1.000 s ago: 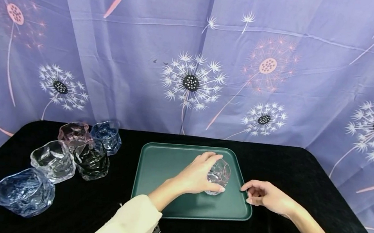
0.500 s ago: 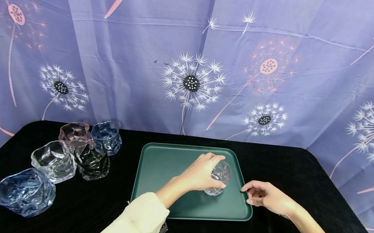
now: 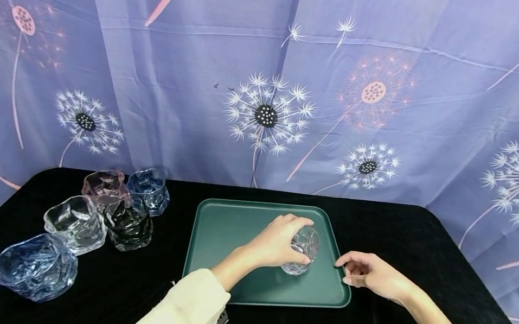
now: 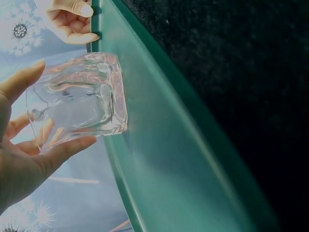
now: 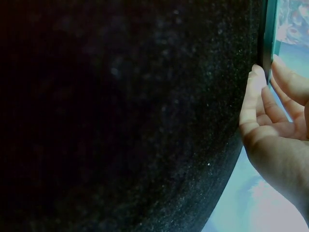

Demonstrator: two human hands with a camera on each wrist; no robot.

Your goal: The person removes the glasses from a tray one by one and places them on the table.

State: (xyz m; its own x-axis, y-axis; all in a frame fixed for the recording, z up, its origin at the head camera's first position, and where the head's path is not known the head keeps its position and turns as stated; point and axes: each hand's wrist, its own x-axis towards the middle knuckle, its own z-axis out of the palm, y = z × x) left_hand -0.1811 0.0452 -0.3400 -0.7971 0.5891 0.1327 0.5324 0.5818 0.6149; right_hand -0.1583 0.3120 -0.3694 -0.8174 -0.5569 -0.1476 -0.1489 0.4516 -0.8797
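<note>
My left hand (image 3: 275,243) grips a clear drinking glass (image 3: 303,249) from its left side, thumb on the near side and fingers over the far rim. The glass stands close over the right half of a green tray (image 3: 225,234); in the left wrist view its thick, faceted base (image 4: 116,99) is right at the tray surface. At the tray's right edge, my right hand (image 3: 370,271) pinches the rim between thumb and fingertips. The right wrist view shows the fingers (image 5: 289,82) on both sides of that rim (image 5: 270,34).
Several wavy glasses stand at the left: a large blue one (image 3: 36,267), a clear one (image 3: 75,224), a dark grey one (image 3: 128,224), a pink one (image 3: 105,188) and another blue one (image 3: 148,191). Black cloth (image 3: 407,236) covers the table. A purple dandelion-print curtain (image 3: 190,92) hangs behind.
My left hand went slightly right and up with the glass, then came back a little nearer and lower. The right hand stays at the tray's edge.
</note>
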